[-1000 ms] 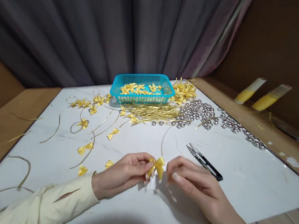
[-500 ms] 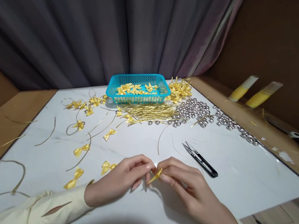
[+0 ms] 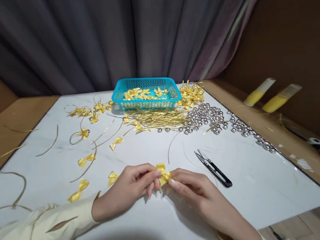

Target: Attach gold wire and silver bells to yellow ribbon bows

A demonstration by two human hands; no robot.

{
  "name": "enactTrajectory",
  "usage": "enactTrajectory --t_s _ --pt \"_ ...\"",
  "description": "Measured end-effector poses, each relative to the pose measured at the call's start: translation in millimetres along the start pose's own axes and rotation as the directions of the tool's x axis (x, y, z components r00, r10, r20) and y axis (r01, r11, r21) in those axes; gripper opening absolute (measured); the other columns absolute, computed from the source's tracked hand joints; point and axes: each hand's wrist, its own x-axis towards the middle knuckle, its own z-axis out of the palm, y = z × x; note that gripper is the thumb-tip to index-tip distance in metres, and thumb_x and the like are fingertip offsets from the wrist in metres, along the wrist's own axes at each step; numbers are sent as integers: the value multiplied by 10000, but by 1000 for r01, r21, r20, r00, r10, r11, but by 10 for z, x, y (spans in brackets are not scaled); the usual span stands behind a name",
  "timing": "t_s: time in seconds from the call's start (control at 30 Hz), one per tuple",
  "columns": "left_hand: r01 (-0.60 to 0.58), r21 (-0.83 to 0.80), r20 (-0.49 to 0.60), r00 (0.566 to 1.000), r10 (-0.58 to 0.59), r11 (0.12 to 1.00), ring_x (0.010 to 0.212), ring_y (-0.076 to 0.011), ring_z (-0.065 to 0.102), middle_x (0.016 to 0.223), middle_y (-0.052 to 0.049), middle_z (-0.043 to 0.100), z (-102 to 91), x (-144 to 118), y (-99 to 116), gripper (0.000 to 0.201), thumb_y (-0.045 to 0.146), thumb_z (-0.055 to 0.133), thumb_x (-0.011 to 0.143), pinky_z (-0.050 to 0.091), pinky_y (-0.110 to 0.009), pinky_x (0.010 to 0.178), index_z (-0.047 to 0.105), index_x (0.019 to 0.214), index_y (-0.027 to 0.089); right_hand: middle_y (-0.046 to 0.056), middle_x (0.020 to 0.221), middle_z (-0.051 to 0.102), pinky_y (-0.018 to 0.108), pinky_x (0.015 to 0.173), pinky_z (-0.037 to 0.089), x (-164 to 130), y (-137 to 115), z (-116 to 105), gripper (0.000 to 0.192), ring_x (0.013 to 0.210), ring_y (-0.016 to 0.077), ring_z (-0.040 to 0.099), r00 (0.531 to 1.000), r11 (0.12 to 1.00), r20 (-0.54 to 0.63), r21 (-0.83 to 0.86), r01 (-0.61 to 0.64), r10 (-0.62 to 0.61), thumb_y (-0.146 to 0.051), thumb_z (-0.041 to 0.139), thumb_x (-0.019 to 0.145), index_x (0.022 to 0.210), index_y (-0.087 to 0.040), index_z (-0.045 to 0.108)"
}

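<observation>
While both hands meet low over the near middle of the white marble-patterned board (image 3: 261, 197), a small yellow ribbon bow (image 3: 163, 173) sits pinched between them: left hand (image 3: 129, 190) closed on its left side with thumb and forefinger, other fingers trailing loose; right hand (image 3: 196, 189) closed on its right side, fingertips (image 3: 173, 183) pressed to the ribbon. Bow held just above the surface, loops up. Step in hand looks like shaping or tightening the bow; the next move would seem to call for a steady pinch at the knot so the loops keep even. Black thread snips (image 3: 214, 168) lie just right of the hands, apart from them. Loose bows and gold cord lengths scattered to the left; farther back a turquoise plastic basket (image 3: 148, 104) holding more bows, a bundle of gold wire ties (image 3: 163, 119) in front of it, silver jingle bells (image 3: 208, 116) heaped to its right and strung along the board's edge. Board rests on a brown tabletop (image 3: 10, 124); two yellow glue sticks (image 3: 269, 95) lie at right. Grey curtain (image 3: 120, 28) behind, dim room.
</observation>
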Motion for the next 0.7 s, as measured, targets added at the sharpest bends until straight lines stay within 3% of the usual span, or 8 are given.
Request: enactTrajectory --t_s 0.17,0.3,0.47,0.7 --pt "43 -90 104 994 -33 995 447 -69 374 557 -2 554 -10 -10 -2 358 403 490 893 275 -205 432 625 728 114 -3 638 517 209 531 323 -12 -38 -30 366 563 90 413 987 980 -19 119 -157 161 -426 480 898 747 -132 638" --pt "66 -195 181 983 -30 979 468 -77 444 628 -48 625 -28 18 -13 398 425 472 897 352 -210 473 601 691 109 -12 589 467 219 505 276 -41 -67 -49 404 531 83 365 983 965 50 187 -182 176 -467 498 875 695 -124 614" --pt "131 -279 272 961 -53 951 439 -76 498 660 -56 660 -12 49 -6 314 400 560 849 333 -189 410 593 729 113 -14 567 456 225 520 280 -42 -66 -43 380 535 86 381 983 971 19 158 -181 181 -415 499 881 654 -124 588" --pt "107 -229 216 975 -57 967 438 -84 522 605 -77 663 -30 59 -28 406 415 484 896 378 -191 437 669 764 78 -34 514 410 223 515 285 -31 -44 -9 428 503 81 366 985 990 -102 35 -140 143 -427 466 890 569 -148 520"
